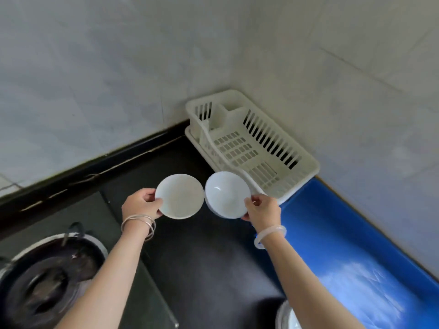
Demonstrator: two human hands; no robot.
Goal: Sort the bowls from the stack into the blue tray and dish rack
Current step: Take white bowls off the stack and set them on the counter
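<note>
My left hand [140,203] grips the left rim of a shallow white bowl [181,195], held above the dark counter. My right hand [262,208] grips the right rim of a deeper white bowl [225,193], tilted so its inside faces me. The two bowls hang side by side, almost touching. Just beyond them stands the white plastic dish rack [301,160] in the wall corner, with nothing in it. The blue tray [332,233] lies to the right along the wall. The rim of the remaining white bowl stack [286,317] shows at the bottom edge.
A gas stove with a dark round burner [45,283] sits at the lower left under a glass top. The black counter [204,257] runs between stove and tray. Tiled walls close off the back and the right side.
</note>
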